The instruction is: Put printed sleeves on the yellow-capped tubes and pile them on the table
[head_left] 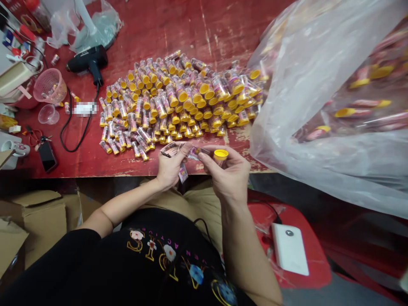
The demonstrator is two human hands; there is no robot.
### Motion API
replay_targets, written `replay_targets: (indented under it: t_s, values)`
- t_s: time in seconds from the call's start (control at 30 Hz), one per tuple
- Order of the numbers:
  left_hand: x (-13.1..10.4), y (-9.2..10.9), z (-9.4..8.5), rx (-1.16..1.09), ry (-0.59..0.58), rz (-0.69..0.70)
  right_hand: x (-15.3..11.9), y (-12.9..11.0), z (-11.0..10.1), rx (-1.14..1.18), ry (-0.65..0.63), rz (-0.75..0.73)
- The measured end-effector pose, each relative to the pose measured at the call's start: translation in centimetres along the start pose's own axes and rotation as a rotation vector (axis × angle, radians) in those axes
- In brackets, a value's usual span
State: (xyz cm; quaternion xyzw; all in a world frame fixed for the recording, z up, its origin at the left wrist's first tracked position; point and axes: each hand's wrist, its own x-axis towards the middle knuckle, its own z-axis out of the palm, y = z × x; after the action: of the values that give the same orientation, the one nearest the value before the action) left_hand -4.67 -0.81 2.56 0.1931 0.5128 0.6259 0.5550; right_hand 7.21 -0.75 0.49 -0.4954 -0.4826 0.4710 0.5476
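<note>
My right hand (231, 172) is wrapped round a small tube with a yellow cap (221, 154), its cap facing up. Between my thumb and finger on that side is also the end of a printed plastic sleeve (195, 152). My left hand (170, 168) is closed on a bunch of printed sleeves (182, 173), some sticking out below the fingers and some above. Both hands are close together over the table's front edge. Just beyond them lies a wide pile of clear tubes (181, 95) with yellow caps and pink labels.
A large clear plastic bag (277, 127) of tubes covers the right side of the red table (153, 25). On the left are a black heat gun (92, 59) with its cable, a pink basket (51, 87), a phone (47, 156) and a mug (17, 148). A white power bank (290, 248) rests on a red stool.
</note>
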Motion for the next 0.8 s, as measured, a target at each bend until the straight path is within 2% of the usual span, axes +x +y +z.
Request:
replay_targets:
  t_s: [0.07,0.13,0.27,0.4,0.67,0.8]
  values:
    - [0.0,-0.1,0.0,-0.013,0.006,0.025,0.1,0.0,0.2,0.047,0.070,0.046]
    - [0.0,-0.1,0.0,-0.024,0.027,0.027,0.1,-0.3,0.1,0.139,0.079,0.073]
    - [-0.1,0.4,0.0,-0.013,0.063,-0.097,-0.2,-2.1,-1.5,0.280,0.075,-0.004]
    - [-0.3,0.8,0.1,-0.032,0.029,-0.179,-0.8,-3.2,-2.4,0.293,0.084,-0.084]
    - [-0.8,0.7,0.2,-0.083,-0.102,-0.296,-1.7,-0.6,-1.5,0.188,0.220,-0.229]
    - [-0.7,0.5,0.3,-0.071,-0.135,-0.315,-2.4,-0.5,-1.8,0.154,0.301,-0.293]
